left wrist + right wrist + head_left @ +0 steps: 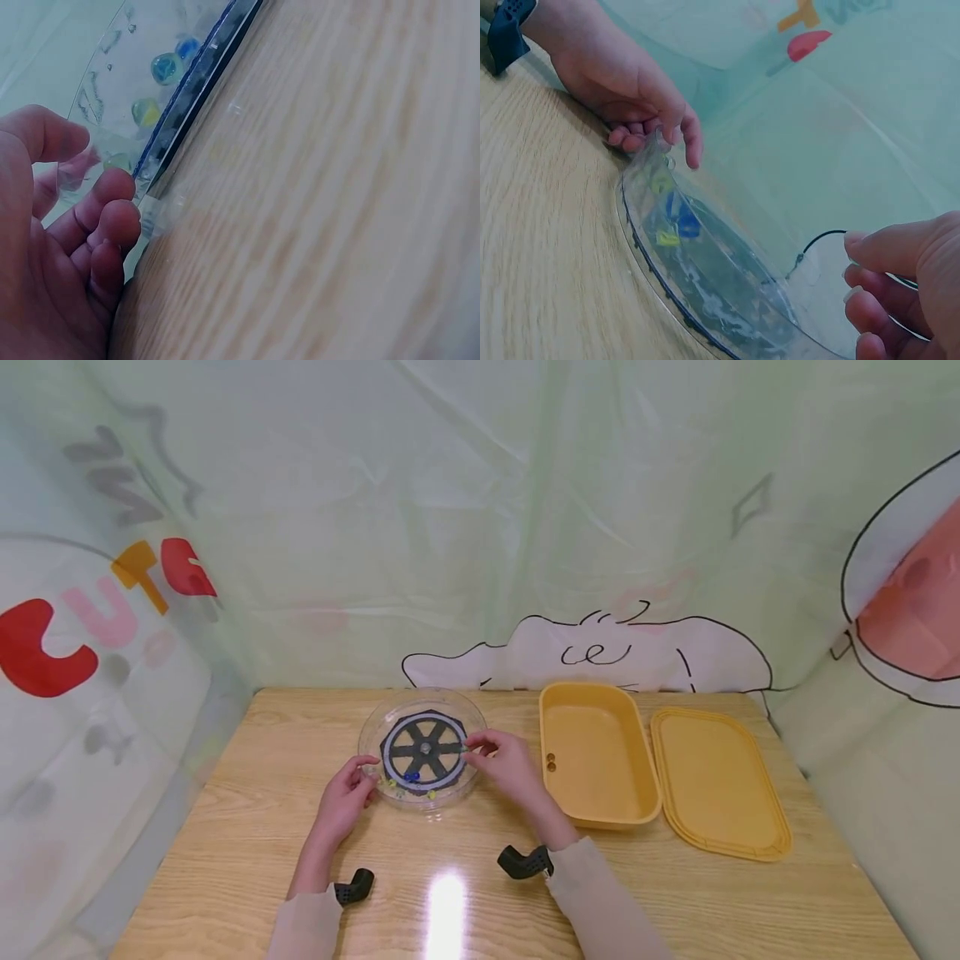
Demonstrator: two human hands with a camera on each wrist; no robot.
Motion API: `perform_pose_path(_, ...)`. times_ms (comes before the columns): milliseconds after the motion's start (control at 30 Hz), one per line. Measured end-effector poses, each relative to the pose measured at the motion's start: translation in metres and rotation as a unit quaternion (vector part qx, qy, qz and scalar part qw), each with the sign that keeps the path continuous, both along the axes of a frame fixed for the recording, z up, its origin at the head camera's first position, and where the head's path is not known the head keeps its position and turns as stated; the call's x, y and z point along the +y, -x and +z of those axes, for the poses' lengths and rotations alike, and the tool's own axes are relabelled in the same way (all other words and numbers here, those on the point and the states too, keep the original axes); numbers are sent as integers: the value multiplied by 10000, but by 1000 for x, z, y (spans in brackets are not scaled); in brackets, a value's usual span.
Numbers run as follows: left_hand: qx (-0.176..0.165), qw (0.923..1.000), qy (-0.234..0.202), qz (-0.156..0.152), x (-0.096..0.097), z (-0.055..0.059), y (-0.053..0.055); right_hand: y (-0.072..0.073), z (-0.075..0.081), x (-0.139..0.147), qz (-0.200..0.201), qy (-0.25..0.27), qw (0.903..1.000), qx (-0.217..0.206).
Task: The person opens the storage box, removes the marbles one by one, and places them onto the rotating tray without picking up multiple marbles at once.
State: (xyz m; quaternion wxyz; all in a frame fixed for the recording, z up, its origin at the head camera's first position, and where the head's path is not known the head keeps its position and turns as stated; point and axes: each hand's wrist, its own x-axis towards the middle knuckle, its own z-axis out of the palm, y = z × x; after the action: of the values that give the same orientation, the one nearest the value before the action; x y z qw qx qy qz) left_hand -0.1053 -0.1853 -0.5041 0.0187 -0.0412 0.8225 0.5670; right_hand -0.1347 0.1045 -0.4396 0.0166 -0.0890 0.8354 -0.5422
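Observation:
A round clear plastic dish (pixel 372 727) stands on the table, a dark six-spoked wheel pattern (pixel 405 750) showing in it. Blue marbles (pixel 412 777) and yellow-green marbles (pixel 431 795) lie at its near side. My left hand (pixel 347 802) grips the dish's left edge; in the left wrist view, its thumb and fingers (pixel 112 217) are around a clear projecting part. Over the dish's right side, my right hand (pixel 506 766) has thumb and fingertips together, pinching what looks like a small greenish marble (pixel 463 748). In the right wrist view, the right fingers (pixel 877 300) mostly hide it.
Right of the dish stands a yellow bin (pixel 600 752) with two small brown balls (pixel 551 762) inside. Its matching yellow lid (pixel 723 781) lies farther right on the wooden table (pixel 247 793). A printed curtain (pixel 450 527) hangs behind and along the sides.

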Motion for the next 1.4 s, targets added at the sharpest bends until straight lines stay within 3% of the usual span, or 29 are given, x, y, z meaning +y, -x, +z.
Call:
perform_pose_path(300,2,10000,1,14,2,2,1,1,2,-3,25,-138,9994,-302)
perform_pose_path(800,-33,10000,29,41,1,2,0,2,14,6,-134,-13,9991,-408)
perform_pose_path(1400,-9,10000,-14,36,1,2,0,18,35,78,-309,-587,9978,-8)
